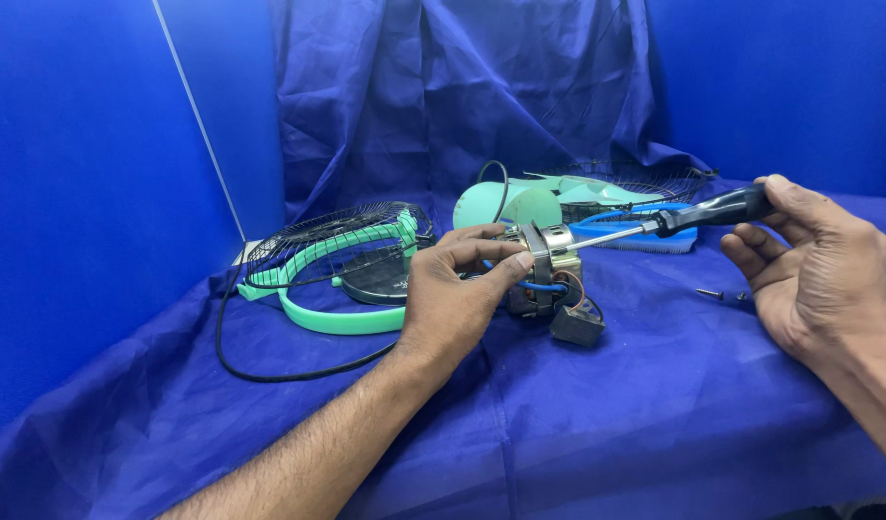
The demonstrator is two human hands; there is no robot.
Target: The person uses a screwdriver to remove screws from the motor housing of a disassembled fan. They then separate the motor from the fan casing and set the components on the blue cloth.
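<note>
Fan motor being held against a screwdriver over the blue cloth

The left hand point(453, 294) is pinching the motor point(542, 270) mid-table; the right hand point(819, 265) is gripping the screwdriver point(655, 227), whose tip could be slipping off and nicking the blue wires point(544, 286).

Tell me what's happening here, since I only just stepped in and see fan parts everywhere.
A person is working on a small fan motor over a blue cloth. The left hand grips the motor, while the right hand holds a black-handled screwdriver with its tip at the motor's top. A black capacitor hangs off the motor by wires. Behind lie a wire fan guard with a green ring, green fan blades and a black cord. A loose screw lies near the right hand.
</note>
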